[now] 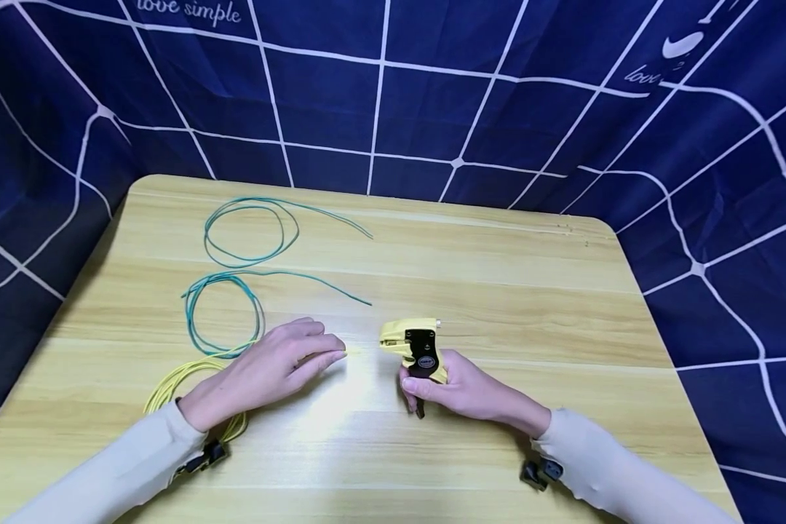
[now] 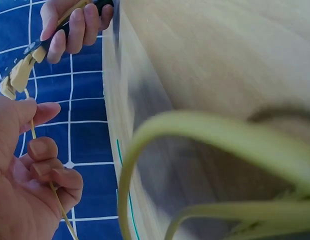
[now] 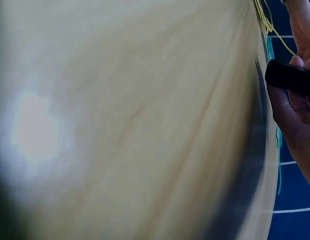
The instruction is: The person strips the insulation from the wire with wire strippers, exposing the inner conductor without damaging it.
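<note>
My left hand [image 1: 284,362] pinches a thin yellow wire [image 2: 33,130] between thumb and index finger, its end poking out past the fingertips. The other fingers curl over the wire further back in the left wrist view. A coil of the same yellow wire [image 1: 164,393] lies at my left wrist, partly hidden under the forearm. My right hand [image 1: 465,386] grips the handles of a yellow and black wire stripper [image 1: 424,349]. Its head points left, toward the wire's end, with a short gap between them in the head view. Only a dark handle end [image 3: 285,76] shows in the right wrist view.
Two loose coils of teal wire lie on the left of the wooden table [image 1: 530,291]: a far coil [image 1: 206,233] and a nearer coil [image 1: 190,320]. Their free ends reach right. Behind the table hangs a dark blue cloth [image 1: 327,102] with white lines.
</note>
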The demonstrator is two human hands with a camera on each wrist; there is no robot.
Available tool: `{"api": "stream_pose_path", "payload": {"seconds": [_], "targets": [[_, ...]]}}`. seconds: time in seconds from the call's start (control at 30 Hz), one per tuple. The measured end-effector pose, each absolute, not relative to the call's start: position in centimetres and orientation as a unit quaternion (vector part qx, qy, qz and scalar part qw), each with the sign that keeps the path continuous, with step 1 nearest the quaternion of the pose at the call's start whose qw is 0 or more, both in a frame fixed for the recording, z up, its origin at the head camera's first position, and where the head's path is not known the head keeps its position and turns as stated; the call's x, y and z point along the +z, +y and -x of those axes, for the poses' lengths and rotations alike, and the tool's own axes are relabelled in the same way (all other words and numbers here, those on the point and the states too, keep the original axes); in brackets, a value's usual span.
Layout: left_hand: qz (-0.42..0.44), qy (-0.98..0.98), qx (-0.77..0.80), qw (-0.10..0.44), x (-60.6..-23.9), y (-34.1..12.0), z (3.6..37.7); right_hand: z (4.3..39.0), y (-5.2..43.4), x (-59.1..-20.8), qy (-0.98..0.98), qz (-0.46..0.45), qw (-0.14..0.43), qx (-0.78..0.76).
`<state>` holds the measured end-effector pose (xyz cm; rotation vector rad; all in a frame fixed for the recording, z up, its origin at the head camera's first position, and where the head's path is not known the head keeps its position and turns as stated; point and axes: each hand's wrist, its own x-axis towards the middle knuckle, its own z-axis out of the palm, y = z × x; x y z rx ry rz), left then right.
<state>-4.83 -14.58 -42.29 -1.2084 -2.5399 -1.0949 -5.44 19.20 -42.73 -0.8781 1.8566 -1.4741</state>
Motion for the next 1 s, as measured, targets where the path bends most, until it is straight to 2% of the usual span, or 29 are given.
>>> {"api": "stream_pose_path", "payload": {"seconds": [0.37,1.0], "targets": [[0.405,-0.834,-0.367,0.079,-42.1,-14.3,4.6,5.1,18.2,-43.1,0.679,0.336,0.327,-0.565],[0.399,-0.833,-0.377,0.063,-42.3,-14.3,4.6,4.4,17.1,-43.4,0.679,0.322,0.339,-0.566]]}}
